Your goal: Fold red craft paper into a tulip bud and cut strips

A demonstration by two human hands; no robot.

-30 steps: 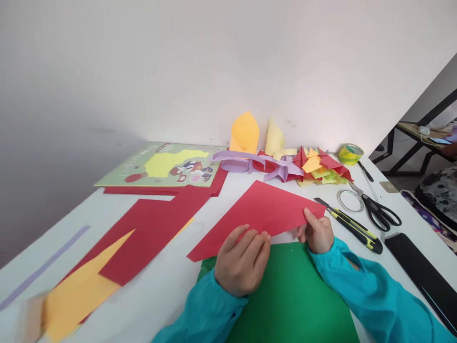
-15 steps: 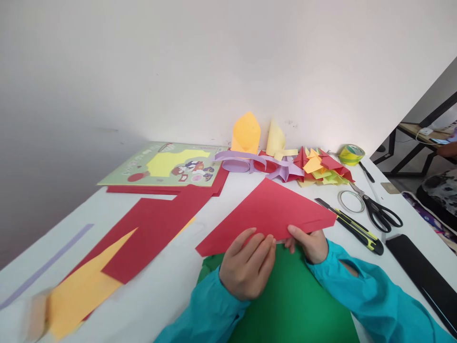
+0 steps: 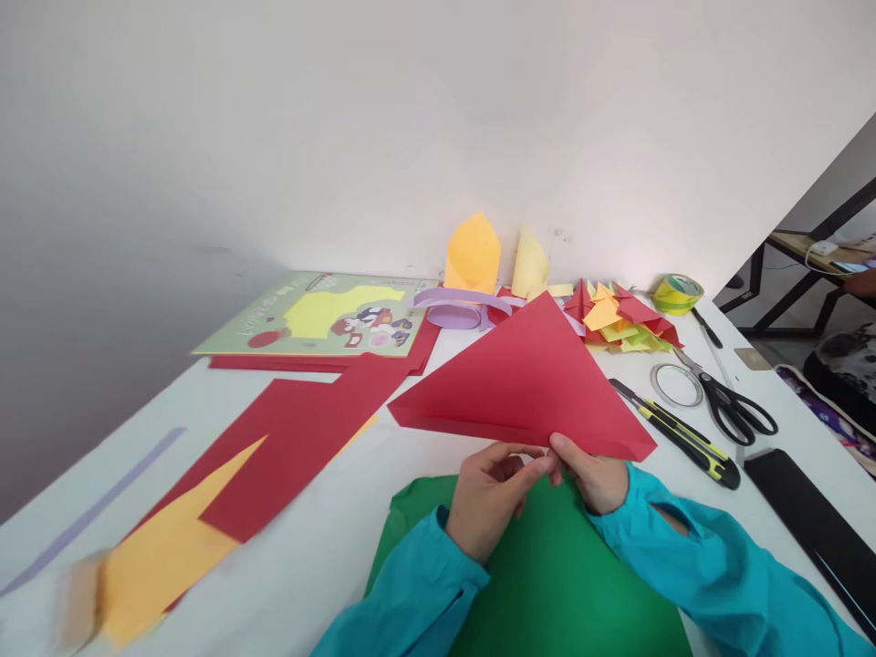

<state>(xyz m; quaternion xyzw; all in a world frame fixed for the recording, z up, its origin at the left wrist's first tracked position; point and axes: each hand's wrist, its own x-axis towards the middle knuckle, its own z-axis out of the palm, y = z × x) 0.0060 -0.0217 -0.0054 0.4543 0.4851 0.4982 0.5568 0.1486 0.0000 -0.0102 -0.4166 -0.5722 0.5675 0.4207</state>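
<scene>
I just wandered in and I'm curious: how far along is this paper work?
Apparently done: the heaped folded pieces and the standing orange shape by the wall. In hand: a red sheet, creased near its lower edge, pinched by the right hand, left hand close by. Seemingly left: flat red paper; how much gets used, I can't tell.

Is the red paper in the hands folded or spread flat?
Folded: the red paper forms a triangle with a narrow creased band along its lower edge, where the right hand pinches it.
</scene>
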